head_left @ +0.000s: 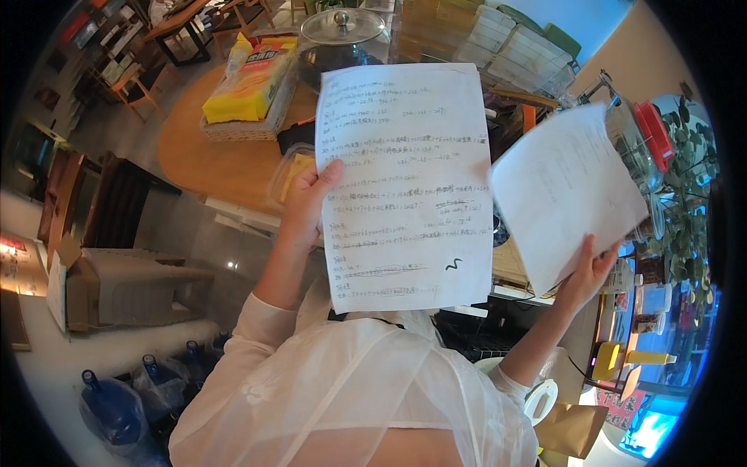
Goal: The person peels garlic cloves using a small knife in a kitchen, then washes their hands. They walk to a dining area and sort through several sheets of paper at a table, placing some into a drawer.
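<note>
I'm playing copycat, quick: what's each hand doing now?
Left hand: closed, holding the densely written sheet.
Right hand: closed, holding the faintly marked sheet.

Floor: grey and glossy, with a small bright reflection on it at the left
Surface: light brown wood with a rounded edge
Far seating: wooden chairs near a brown table, upper left
Near seating: a boxy grey-brown seat, a dark chair just beyond
Green chair: partly visible, upper right
Wall: beige, beside a bright blue area
Light: warm glow far left, blue-white glow lower right
</note>
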{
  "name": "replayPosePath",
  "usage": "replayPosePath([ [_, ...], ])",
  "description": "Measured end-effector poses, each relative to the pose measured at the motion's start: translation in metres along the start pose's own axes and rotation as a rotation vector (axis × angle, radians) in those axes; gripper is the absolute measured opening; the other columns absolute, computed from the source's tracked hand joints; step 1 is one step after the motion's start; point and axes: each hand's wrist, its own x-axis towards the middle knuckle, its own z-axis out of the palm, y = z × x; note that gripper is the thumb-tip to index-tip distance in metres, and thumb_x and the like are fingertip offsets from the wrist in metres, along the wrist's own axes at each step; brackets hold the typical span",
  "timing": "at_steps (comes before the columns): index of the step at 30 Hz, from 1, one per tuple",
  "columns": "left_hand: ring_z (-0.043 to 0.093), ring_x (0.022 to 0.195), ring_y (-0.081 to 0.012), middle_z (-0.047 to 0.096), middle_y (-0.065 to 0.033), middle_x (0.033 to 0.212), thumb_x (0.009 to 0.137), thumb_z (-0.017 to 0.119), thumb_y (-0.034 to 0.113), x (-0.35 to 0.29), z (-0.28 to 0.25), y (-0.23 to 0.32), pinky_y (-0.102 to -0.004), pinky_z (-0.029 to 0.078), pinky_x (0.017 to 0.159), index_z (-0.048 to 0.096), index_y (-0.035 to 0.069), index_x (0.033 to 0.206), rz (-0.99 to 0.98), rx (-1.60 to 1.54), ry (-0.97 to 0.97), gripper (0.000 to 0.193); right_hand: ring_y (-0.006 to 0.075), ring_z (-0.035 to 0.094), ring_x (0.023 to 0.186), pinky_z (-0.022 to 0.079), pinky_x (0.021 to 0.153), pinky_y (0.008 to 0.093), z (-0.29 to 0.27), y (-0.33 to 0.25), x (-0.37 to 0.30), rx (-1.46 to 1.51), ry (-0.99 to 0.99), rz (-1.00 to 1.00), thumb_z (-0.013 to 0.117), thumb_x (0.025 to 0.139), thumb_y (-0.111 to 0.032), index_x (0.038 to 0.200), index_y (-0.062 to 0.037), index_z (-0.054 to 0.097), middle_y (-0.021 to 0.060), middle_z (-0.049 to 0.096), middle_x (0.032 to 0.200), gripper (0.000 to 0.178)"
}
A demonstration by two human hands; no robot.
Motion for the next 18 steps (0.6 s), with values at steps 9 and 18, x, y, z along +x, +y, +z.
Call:
replayPosePath([
  [9, 0.06, 0.074, -0.0103, 0.063, -0.0082, 0.093, 0.087, 0.056, 0.021, -0.002, -0.011, 0.014, -0.0235, 0.051, 0.063, 0.058, 0.0, 0.101, 0.083, -0.002, 0.056, 0.025, 0.0122, 0.051, 0.093, 0.041, 0.074, 0.022, -0.005, -0.002, -0.003, -0.215, -0.115, -0.189, 0.057, 0.085, -0.005, 0.141, -0.0119, 0.014, 0.0133, 0.046, 0.126, 0.072],
  [18, 0.061, 0.072, -0.0106, 0.063, -0.0081, 0.089, 0.087, 0.056, 0.02, -0.006, 0.012, -0.002, -0.0239, 0.051, 0.063, 0.058, -0.001, 0.1, -0.012, -0.058, -0.073, 0.025, 0.0074, 0.05, 0.092, 0.04, 0.076, 0.0198, 0.021, 0.007, -0.028, -0.241, -0.668, 0.18, 0.053, 0.085, -0.006, 0.119, -0.003, 0.053, 0.0049, 0.057, 0.112, 0.034],
])
